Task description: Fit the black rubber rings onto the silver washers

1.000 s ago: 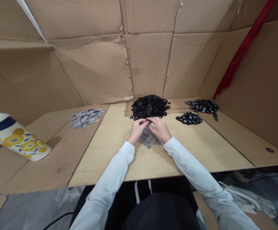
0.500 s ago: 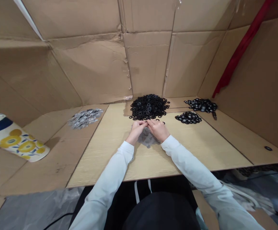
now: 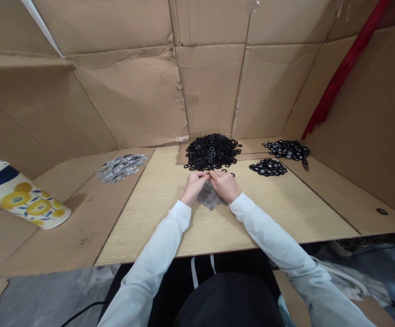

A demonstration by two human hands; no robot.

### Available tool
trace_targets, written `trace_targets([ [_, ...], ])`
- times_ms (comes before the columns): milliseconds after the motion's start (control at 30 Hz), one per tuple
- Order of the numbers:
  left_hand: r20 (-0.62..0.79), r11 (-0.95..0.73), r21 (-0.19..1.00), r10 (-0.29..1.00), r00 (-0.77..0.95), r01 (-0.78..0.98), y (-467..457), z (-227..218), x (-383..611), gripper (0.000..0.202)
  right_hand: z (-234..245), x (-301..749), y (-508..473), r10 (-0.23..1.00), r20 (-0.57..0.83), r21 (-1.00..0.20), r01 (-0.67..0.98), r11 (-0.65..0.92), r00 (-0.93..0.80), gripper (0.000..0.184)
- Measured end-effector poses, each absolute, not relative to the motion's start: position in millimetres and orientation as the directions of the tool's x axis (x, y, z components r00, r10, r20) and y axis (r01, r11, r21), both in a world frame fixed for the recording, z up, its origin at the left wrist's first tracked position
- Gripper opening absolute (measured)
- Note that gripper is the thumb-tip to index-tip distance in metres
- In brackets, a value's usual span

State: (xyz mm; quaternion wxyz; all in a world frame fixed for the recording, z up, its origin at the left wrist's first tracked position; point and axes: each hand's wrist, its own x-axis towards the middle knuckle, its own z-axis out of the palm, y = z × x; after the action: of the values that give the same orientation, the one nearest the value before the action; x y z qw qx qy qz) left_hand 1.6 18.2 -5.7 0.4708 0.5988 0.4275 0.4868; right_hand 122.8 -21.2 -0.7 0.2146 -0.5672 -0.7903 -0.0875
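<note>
My left hand and my right hand meet fingertip to fingertip over the middle of the board. Both are pinched closed; whatever small piece lies between the fingers is hidden. Beneath them lies a heap of thin grey discs, partly covered by the hands. Just beyond the fingertips rises a large pile of black rings, with a few loose rings at its near edge. To the right sit a smaller pile of black rings with grey centres and a second such pile farther back.
Grey discs are spread on the cardboard at left. A white tumbler with yellow flowers stands at far left. One black ring lies at far right. Cardboard walls enclose the back and sides, and a red strip hangs at right.
</note>
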Motion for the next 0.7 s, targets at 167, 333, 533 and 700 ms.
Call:
trace_targets([
  [167,0.157,-0.166,0.986,0.967,0.202,0.029,15.3,-4.2,0.7,0.016,-3.9,121.0,-19.6,0.849,0.464,-0.131,0.928,0.349,-0.254,0.030],
  [333,0.085,-0.092,0.995,0.987,0.139,0.042,11.2,-0.8,3.1,0.014,-2.4,144.0,-7.2,0.818,0.541,-0.164,0.929,0.331,-0.196,0.030],
  [533,-0.038,0.043,0.997,0.996,0.077,-0.062,12.8,-2.4,4.4,0.019,-3.4,203.9,12.4,0.925,0.375,-0.255,0.953,0.166,-0.061,0.031],
  [700,-0.034,0.042,0.993,0.997,0.076,-0.106,14.2,-6.2,4.9,0.029,-10.7,218.4,18.8,0.969,0.207,-0.323,0.926,0.198,-0.135,0.035],
])
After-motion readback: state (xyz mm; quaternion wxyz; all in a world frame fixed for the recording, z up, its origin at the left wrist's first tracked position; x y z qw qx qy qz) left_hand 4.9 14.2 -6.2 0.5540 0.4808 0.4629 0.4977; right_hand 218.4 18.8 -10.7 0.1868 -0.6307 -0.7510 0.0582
